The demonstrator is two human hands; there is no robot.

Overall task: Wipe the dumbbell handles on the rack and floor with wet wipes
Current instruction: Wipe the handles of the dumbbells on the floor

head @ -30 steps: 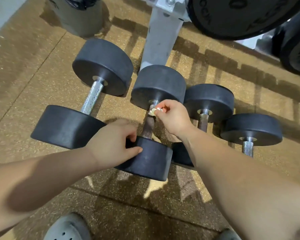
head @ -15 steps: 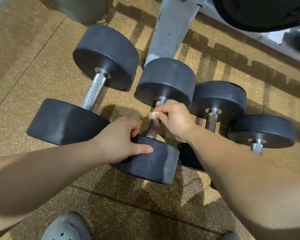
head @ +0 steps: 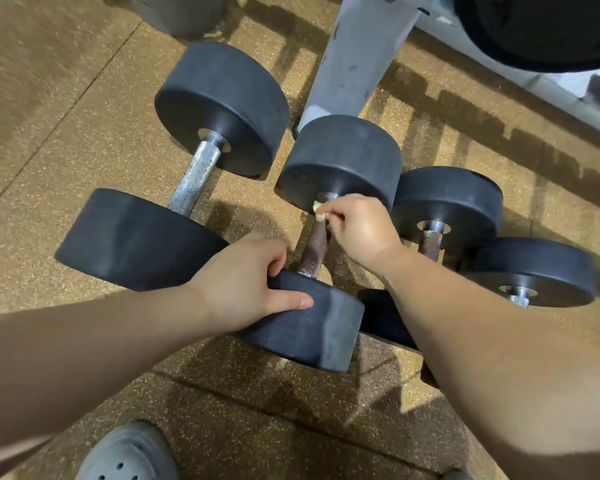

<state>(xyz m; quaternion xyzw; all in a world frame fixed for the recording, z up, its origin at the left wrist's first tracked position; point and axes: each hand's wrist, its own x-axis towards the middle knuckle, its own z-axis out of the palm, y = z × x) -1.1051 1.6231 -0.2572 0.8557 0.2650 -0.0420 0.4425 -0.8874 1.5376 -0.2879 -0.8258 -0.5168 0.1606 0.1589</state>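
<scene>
On the brown speckled floor (head: pixel 66 116), just in front of the grey rack leg (head: pixel 354 57), lies the second dumbbell (head: pixel 343 161), counted from the left in a row of four. The left hand (head: pixel 243 282) grips its near head (head: pixel 312 327): the fingers are curled over the upper inner edge, and the thumb lies stretched along the round side. The right hand (head: pixel 361 226) is at the far end of the handle (head: pixel 314 247), which looks brown and rusty, at the place where the bar enters the far head. The fingers of this hand are closed together and pinch a small crumpled wet wipe (head: pixel 319 211), which is pressed against the bar there. Only a small pale bit of the wipe shows out from the fingertips. To the left lies the largest dumbbell (head: pixel 136 237), with a bright knurled bar, and neither hand touches it. On the right the third dumbbell (head: pixel 447 199) is partly hidden behind the right forearm, and the fourth dumbbell (head: pixel 534 271) lies further to the right. A black weight plate (head: pixel 541 29) is at the upper right corner, and a grey shoe (head: pixel 129 452) shows at the lower edge.
</scene>
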